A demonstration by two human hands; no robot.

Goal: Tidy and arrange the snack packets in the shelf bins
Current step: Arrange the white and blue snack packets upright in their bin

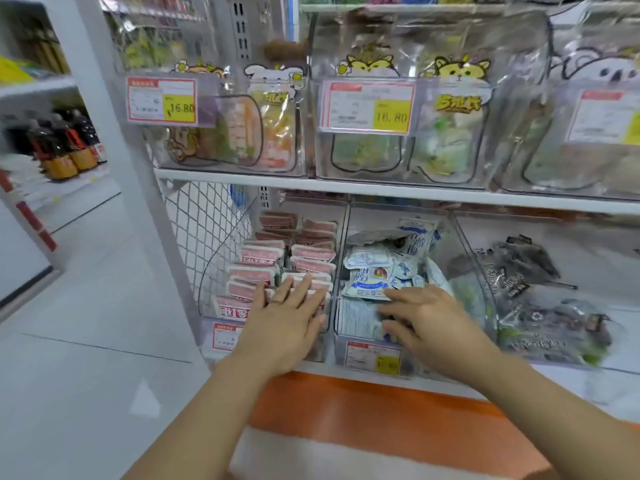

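Pink snack packets (pixel 270 258) stand in two neat rows in the left clear bin (pixel 207 327) on the lower shelf. My left hand (pixel 287 317) lies flat on the front packets, fingers straight. White and blue packets (pixel 377 268) lie in a loose heap in the middle bin (pixel 349 341). Over the front of that bin my right hand (pixel 426 320) reaches in, its fingers curled among the white packets; whether it holds one is hidden.
A third bin (pixel 485 271) to the right holds dark packets (pixel 526 271). The upper shelf (pixel 381 188) carries clear bins of cartoon-printed pouches (pixel 277 129) with price tags. A white shelf post (pixel 138 168) stands at left, with bottles (pixel 65 143) beyond it. An orange base (pixel 381 417) runs below.
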